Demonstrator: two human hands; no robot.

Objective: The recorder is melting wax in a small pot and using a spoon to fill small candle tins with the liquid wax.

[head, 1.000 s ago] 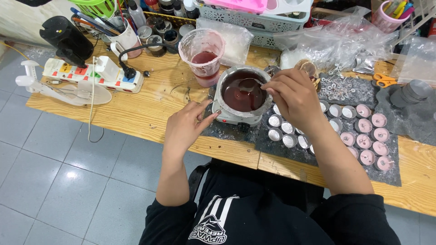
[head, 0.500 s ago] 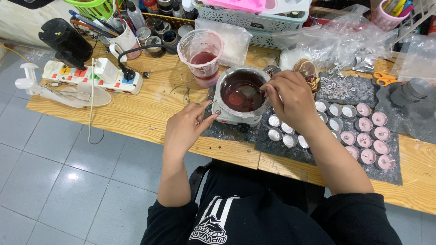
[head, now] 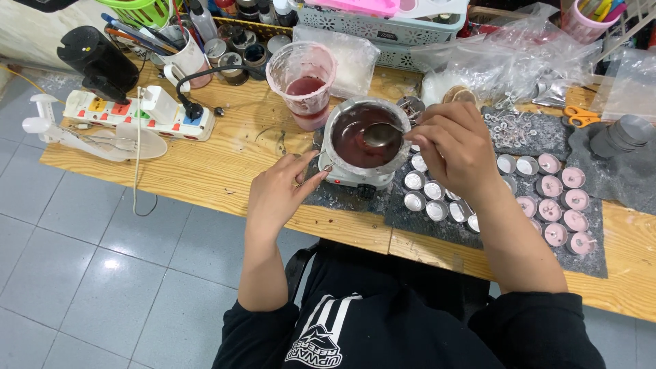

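1. Since the earlier frame, the right hand (head: 454,147) has drawn back a little toward the right rim of the pot, and the spoon (head: 381,132) now shows plainly over the dark red liquid; the left hand has barely shifted.
2. Right hand: fingers curled and pinched on the spoon's handle, with the spoon bowl held just above the liquid near the pot's middle.
3. Left hand (head: 277,191): fingers loosely together, resting on the bench (head: 205,171) just left of the small white heater (head: 355,179); its fingertips touch a thin metal piece at the heater's side. Whether they grip that piece I cannot tell.
4. The pot (head: 362,133) sits on the heater, ringed with a pale crust, near the middle of the bench.
5. Just behind and to the left of the pot stands a clear plastic cup (head: 303,82) with red liquid in its lower part.
6. Right of the heater, on a dark mat (head: 547,133), lie rows of small round metal cups: the nearer ones (head: 427,195) look empty, the farther ones (head: 564,205) hold pink wax.
7. A power strip (head: 130,113) with coloured switches lies at the bench's left end.
8. Orange-handled scissors (head: 581,115) lie at the far right.
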